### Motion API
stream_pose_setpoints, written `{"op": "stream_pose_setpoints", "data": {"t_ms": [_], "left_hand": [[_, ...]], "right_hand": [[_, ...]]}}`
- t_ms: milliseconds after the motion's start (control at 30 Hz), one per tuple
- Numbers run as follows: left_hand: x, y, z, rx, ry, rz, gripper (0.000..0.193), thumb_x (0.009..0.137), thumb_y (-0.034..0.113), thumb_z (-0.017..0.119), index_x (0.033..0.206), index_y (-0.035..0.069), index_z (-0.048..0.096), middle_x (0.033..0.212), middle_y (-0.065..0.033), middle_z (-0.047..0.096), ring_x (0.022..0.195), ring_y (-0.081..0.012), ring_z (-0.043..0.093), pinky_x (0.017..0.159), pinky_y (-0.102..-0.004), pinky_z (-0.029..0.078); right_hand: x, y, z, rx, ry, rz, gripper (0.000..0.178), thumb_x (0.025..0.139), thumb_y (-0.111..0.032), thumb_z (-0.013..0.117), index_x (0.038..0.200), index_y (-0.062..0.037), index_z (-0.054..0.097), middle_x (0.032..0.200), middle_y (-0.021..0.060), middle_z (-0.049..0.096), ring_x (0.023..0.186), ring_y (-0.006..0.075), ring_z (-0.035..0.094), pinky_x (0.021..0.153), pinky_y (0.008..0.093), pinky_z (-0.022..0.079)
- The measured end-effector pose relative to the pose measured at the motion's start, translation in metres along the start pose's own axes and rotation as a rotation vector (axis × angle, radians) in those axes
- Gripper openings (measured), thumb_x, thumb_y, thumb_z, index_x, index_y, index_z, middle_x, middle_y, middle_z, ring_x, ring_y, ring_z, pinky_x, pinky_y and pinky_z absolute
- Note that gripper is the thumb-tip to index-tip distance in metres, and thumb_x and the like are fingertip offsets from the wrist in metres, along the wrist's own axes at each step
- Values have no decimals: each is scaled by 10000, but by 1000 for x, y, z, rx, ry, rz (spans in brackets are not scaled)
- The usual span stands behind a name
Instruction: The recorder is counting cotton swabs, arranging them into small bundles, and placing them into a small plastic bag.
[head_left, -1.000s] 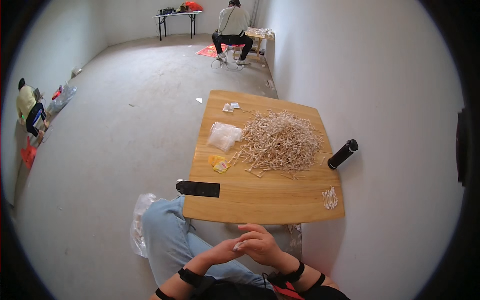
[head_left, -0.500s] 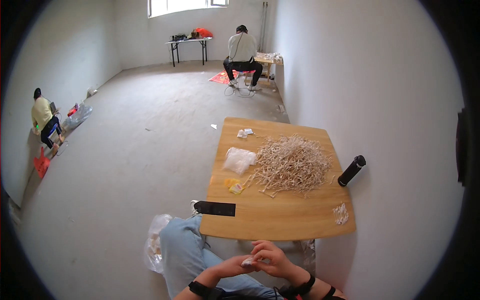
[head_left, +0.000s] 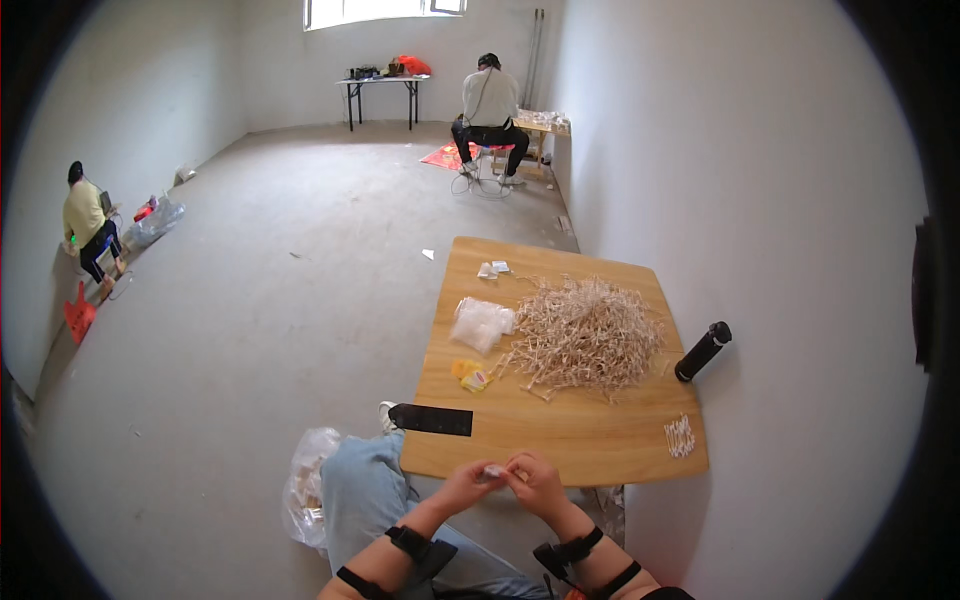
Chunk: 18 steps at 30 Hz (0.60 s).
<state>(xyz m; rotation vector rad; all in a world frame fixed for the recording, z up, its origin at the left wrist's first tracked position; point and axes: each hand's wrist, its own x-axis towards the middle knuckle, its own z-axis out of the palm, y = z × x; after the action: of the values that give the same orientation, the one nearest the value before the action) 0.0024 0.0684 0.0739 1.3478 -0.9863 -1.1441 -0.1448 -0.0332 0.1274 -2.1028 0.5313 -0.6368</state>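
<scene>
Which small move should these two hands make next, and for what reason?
Perhaps the right hand should gently adjust the small whitish item, since the left hand appears to hold it and the right one is close beside it.

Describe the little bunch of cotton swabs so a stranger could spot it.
Find the wooden table nearest the camera. At its near right corner, nearer than the black bottle, lies the little bunch of cotton swabs. It's a small white cluster, loosely side by side, well apart from the big tangled heap farther back.
</scene>
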Motion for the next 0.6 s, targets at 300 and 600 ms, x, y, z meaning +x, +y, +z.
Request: {"op": "stream_pose_setpoints", "data": {"t_ms": [300, 600], "left_hand": [[26, -38, -19, 0, 193, 175, 195, 874, 129, 730, 1033, 33, 672, 934, -7, 681, 868, -94, 603, 774, -271, 507], [27, -35, -28, -268, 253, 61, 210, 953, 137, 633, 1132, 27, 627, 1029, -4, 651, 968, -74, 593, 857, -232, 490]], "right_hand": [[28, 40, 24, -36, 37, -1, 72, 853, -70, 694, 903, -25, 670, 824, 101, 646, 715, 189, 614, 655, 301, 498], [43, 46, 50, 138, 124, 65, 73, 825, -30, 695, 830, -8, 625, 788, 119, 607, 689, 227, 613, 617, 325, 492]]}}
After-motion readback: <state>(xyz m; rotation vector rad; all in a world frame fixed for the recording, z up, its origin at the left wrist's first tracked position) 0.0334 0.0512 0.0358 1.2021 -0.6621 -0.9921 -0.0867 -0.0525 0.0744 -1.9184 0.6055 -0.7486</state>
